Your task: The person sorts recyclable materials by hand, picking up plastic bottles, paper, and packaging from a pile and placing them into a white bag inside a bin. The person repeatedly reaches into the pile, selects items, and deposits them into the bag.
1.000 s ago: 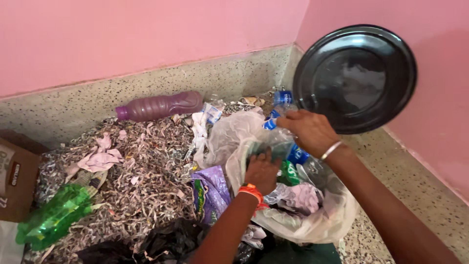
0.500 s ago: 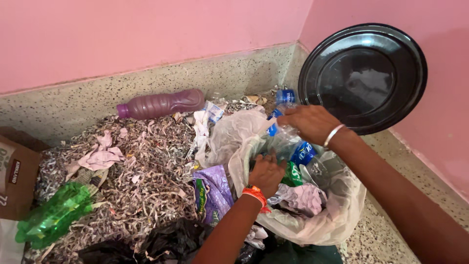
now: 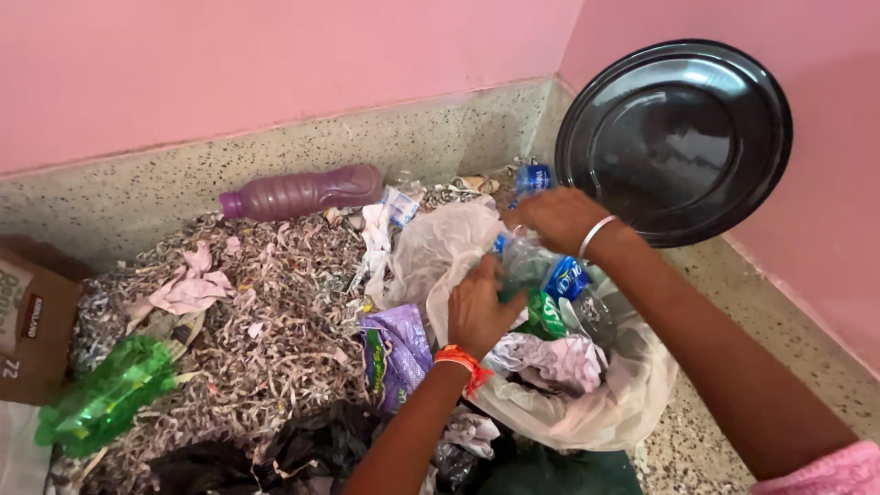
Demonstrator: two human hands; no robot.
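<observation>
Our left hand [image 3: 478, 310] has its fingers curled around a crushed clear plastic bottle [image 3: 530, 268], gripping its lower part. Our right hand [image 3: 555, 218] closes on the same bottle from above. The bottle sits in the mouth of a translucent white plastic bag [image 3: 587, 403], which stands on the speckled floor [image 3: 733, 302] in the corner of the pink walls.

Beside our fingers in the bag we see one blue label [image 3: 566, 277] and one green label [image 3: 548, 313], both on crumpled clear plastic, and a wad of pale pink paper [image 3: 550, 359]. Left of the bag lies one purple foil wrapper [image 3: 396, 353].

Further out we count one purple plastic bottle [image 3: 302, 192] lying along the wall, one crushed green plastic bottle [image 3: 105, 394], one brown cardboard box [image 3: 32, 321] at the left edge, and one round black lid [image 3: 676, 139] leaning on the right wall. Shredded paper [image 3: 266, 312] covers the floor between them.
</observation>
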